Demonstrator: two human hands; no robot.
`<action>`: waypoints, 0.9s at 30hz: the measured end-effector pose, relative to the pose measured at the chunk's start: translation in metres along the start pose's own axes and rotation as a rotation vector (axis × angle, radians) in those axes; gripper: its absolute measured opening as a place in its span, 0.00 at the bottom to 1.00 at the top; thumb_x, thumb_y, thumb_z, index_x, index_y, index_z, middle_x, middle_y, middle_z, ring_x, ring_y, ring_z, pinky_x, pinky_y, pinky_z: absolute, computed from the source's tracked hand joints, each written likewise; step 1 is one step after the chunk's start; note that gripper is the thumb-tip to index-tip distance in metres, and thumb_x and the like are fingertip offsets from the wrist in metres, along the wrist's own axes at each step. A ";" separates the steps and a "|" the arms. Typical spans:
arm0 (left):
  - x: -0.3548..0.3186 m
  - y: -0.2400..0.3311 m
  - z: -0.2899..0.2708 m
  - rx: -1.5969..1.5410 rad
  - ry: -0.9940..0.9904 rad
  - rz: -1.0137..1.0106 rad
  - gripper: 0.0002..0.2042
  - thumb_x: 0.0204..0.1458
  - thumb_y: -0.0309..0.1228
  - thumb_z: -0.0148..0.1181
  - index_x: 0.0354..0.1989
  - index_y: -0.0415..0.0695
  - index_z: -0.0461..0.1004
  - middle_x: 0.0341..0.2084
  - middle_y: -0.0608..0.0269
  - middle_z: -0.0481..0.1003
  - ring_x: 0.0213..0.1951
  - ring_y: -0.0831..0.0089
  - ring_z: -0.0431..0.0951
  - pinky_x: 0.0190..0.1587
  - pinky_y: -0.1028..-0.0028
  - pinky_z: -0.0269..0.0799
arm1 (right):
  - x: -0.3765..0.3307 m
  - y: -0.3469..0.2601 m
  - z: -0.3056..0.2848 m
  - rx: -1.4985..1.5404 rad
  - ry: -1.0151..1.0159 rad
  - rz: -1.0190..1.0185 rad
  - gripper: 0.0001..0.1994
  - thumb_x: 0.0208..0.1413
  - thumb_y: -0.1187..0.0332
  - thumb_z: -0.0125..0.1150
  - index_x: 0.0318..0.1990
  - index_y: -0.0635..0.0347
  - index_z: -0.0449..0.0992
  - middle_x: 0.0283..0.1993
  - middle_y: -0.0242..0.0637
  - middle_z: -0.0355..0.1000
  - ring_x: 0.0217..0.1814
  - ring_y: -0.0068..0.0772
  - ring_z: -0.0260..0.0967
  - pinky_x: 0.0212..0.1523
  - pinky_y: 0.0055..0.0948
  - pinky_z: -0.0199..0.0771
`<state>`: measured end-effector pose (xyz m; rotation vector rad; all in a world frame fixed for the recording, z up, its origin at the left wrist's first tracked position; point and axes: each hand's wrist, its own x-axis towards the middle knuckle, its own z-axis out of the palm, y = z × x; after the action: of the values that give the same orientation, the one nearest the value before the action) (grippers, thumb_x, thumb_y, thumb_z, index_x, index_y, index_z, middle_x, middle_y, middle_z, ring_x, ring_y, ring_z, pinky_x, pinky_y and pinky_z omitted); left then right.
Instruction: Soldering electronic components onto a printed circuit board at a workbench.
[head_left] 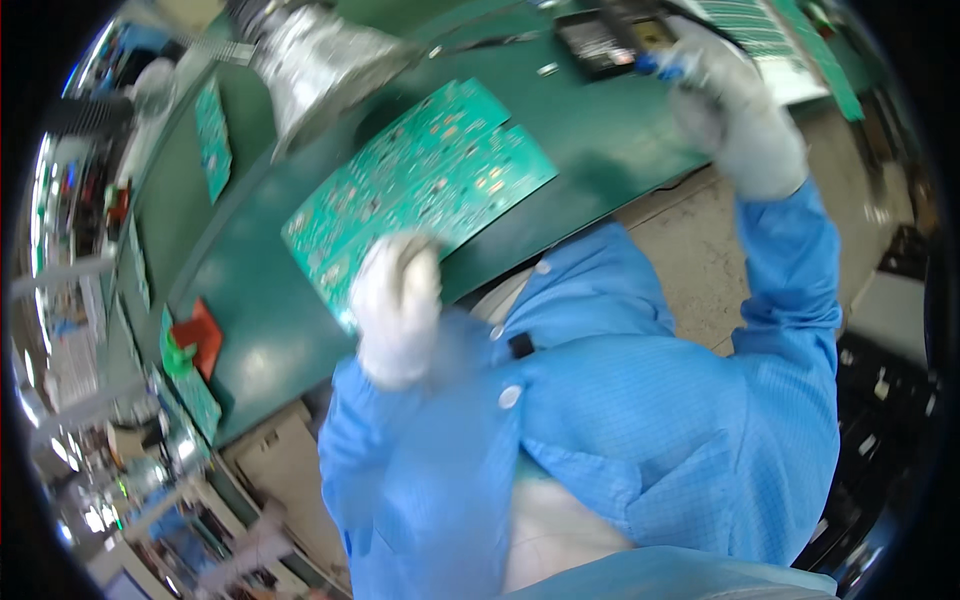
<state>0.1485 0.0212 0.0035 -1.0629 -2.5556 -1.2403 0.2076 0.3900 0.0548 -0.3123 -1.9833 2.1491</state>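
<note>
My left hand, in a white glove, grips the near edge of a large green circuit board and holds it tilted above the green bench. My right hand, also gloved, is raised at the far right and closed around a blue-handled tool next to a black holder. Both arms wear blue smock sleeves.
A silver foil-wrapped duct hangs over the back of the bench. Other green boards lie at the left, and a striped green panel at the top right. A red tray with a green bottle stands near the left edge. Tweezers lie at the back.
</note>
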 end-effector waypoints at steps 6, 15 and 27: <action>0.040 0.011 0.049 -0.281 0.226 -0.020 0.26 0.38 0.38 0.78 0.47 0.46 0.78 0.29 0.62 0.75 0.33 0.66 0.78 0.37 0.66 0.75 | -0.021 0.089 0.119 0.923 -0.400 0.448 0.12 0.65 0.61 0.58 0.46 0.61 0.73 0.28 0.30 0.67 0.17 0.15 0.52 0.14 0.19 0.51; 0.033 -0.005 0.049 -0.159 0.356 -0.140 0.24 0.39 0.40 0.79 0.41 0.44 0.73 0.27 0.62 0.75 0.29 0.63 0.77 0.33 0.64 0.74 | -0.013 0.074 0.136 0.307 -0.323 0.277 0.17 0.67 0.60 0.54 0.55 0.64 0.74 0.36 0.36 0.74 0.29 0.25 0.68 0.28 0.25 0.70; 0.031 -0.028 0.043 0.063 0.092 -0.187 0.26 0.37 0.40 0.80 0.40 0.44 0.70 0.27 0.62 0.77 0.32 0.60 0.79 0.38 0.63 0.73 | 0.072 0.077 0.117 -0.995 -0.334 -0.996 0.09 0.60 0.66 0.59 0.46 0.51 0.81 0.41 0.37 0.76 0.42 0.41 0.74 0.42 0.35 0.76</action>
<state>0.1162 0.0571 -0.0311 -0.7508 -2.6535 -1.2089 0.1051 0.2930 -0.0145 0.7925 -2.4357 0.5703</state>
